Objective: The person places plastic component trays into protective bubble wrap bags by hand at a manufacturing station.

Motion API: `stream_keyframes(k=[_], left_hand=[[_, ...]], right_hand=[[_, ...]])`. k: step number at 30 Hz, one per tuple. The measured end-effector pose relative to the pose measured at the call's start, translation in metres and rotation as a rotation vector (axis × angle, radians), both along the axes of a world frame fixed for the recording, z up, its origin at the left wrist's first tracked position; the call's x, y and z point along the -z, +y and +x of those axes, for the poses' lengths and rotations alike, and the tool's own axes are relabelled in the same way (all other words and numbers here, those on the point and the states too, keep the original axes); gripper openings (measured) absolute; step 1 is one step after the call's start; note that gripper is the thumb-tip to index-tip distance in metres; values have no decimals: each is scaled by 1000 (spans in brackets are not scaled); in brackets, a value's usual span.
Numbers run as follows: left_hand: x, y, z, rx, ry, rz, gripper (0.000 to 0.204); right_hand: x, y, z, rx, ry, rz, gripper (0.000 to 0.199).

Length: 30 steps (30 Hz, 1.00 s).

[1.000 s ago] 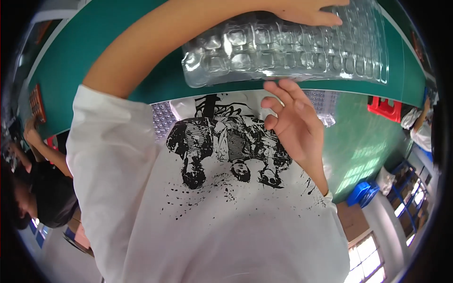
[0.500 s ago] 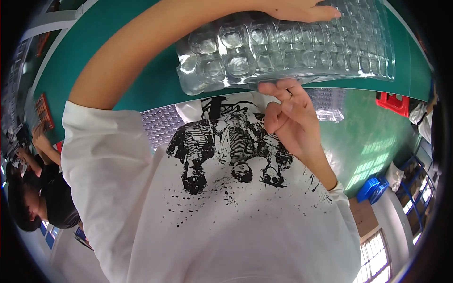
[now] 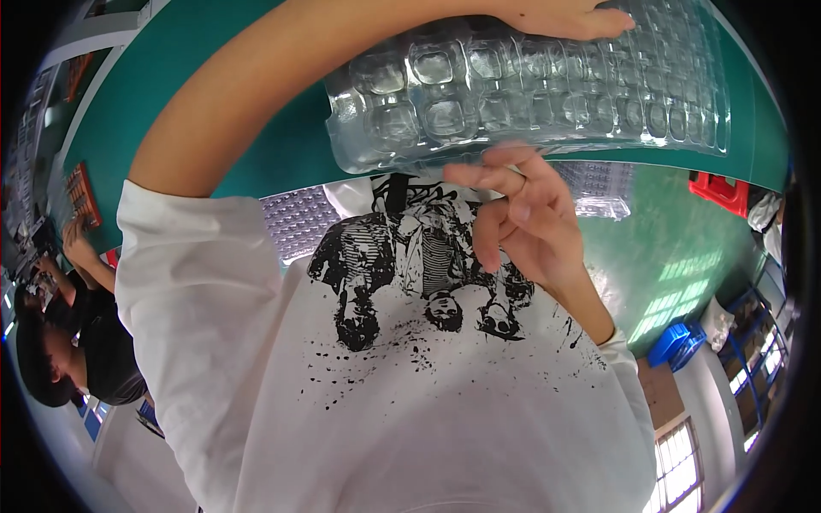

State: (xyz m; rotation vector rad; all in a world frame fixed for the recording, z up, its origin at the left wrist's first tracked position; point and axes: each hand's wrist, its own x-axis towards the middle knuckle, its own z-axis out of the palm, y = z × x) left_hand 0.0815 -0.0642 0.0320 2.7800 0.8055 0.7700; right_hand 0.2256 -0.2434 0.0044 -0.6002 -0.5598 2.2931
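Clear plastic blister trays (image 3: 547, 94) (light, flexible, likely slippery) lie stacked under the flat, open left hand (image 3: 556, 15). The right hand (image 3: 513, 222), fingers loosely curled and empty, touches their near edge, probably the best grip.

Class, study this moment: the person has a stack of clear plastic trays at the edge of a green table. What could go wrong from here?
1. The stack of clear blister trays overhangs the green table edge; it may tip off.
2. The left hand only rests flat on top and the right hand merely touches the near edge with curled fingers, so the slick trays may slide apart.
3. More trays lie below; falling trays could strike them.
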Motion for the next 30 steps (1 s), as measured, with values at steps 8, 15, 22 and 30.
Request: stream_keyframes(k=[8,15,22,30], left_hand=[[0,1,1,-15,5,10,48],[-3,4,3,-27,-4,-24,48],[-18,-4,3,-31,134,-131,49],[-26,-11,3,-44,197,-154,50]], right_hand=[[-1,-4,-25,134,-18,-27,43],[11,-11,-8,-338,-179,-16,26],[-30,10,21,-117,-649,725,19],[-45,64,156,1189,-1281,561,31]])
